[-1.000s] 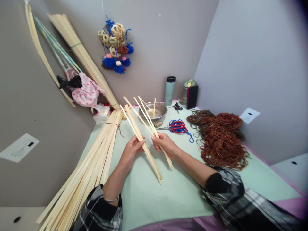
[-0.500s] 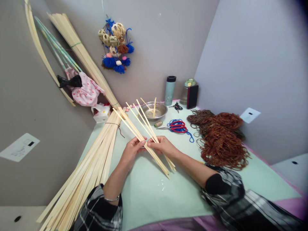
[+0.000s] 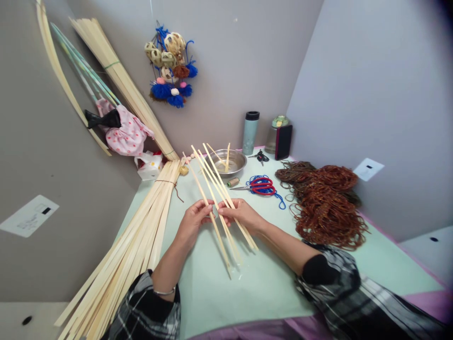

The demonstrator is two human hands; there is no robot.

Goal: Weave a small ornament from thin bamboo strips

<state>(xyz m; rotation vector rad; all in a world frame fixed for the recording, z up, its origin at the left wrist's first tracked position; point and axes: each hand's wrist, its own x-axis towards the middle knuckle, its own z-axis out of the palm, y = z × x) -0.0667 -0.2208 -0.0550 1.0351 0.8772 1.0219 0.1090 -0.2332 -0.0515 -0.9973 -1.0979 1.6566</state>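
Note:
My left hand (image 3: 194,219) is closed, pinching a thin pale bamboo strip (image 3: 220,246) between thumb and fingers. Close beside it, my right hand (image 3: 245,216) grips several more bamboo strips (image 3: 218,174), fanned slightly apart. All the strips slant from upper left to lower right above the pale green table. Their lower ends stick out below both hands. Whether the left fingers hold more than one strip is hard to make out.
A tied bundle of wide strips (image 3: 141,226) lies at left. Behind the hands are a metal bowl (image 3: 240,165), a thread spool (image 3: 233,182), red-handled scissors (image 3: 262,186) on blue cord and a tumbler (image 3: 250,134). Brown yarn (image 3: 325,208) is heaped at right.
The strips have been spread apart. The left hand's strip has swung steeper and lower, away from the others, and more strips now lie in the right hand. Both hands stay in nearly the same place.

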